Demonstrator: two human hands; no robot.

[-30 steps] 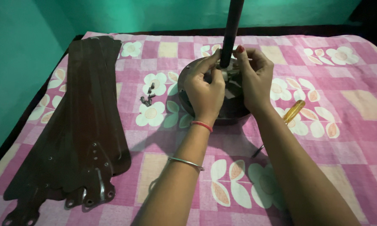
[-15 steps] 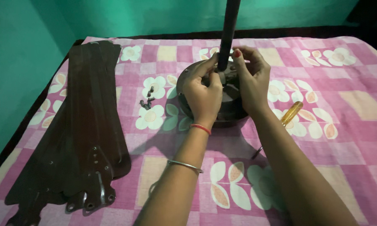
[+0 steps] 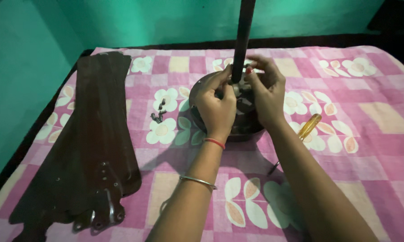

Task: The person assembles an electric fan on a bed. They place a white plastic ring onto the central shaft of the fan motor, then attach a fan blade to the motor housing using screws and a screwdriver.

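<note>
A dark brown ceiling fan motor sits on a pink flowered bedsheet, with its black downrod standing upright out of the top. My left hand and my right hand both pinch the small metal fitting at the foot of the rod, fingers closed around it from either side. What exactly lies between the fingertips is hidden.
A stack of dark brown fan blades lies at the left. Several small dark screws lie beside the motor. A screwdriver with a yellow handle rests to the right of my right arm. Green walls stand behind and left.
The view has tilted a little, so everything sits lower in the frame. My right fingertips have shifted down closer to the rod's base; both hands stay on the fitting.
</note>
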